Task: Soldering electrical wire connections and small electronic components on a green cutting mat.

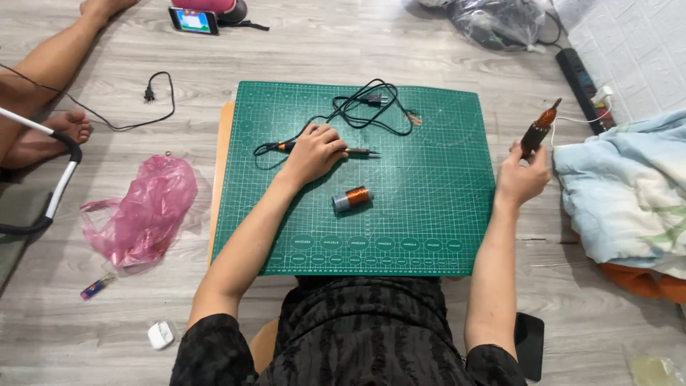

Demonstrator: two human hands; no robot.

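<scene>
Green gridded rubber cutting mat (443, 214), flat and matte. On it near the far edge, my left hand (312, 152) closes over a slim black soldering iron (357, 151); keep its tip low. Small copper-wire spool (351, 199) lies mid-mat. Off the right edge, my right hand (523, 179) grips a translucent amber corded tool (539, 129).

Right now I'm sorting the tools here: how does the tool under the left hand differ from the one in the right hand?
The soldering iron lies flat on the green cutting mat under the left hand; the brown tool is held up off the mat by the right hand. The soldering iron is thin and dark; the brown tool is thicker and amber. Both are corded.
</scene>
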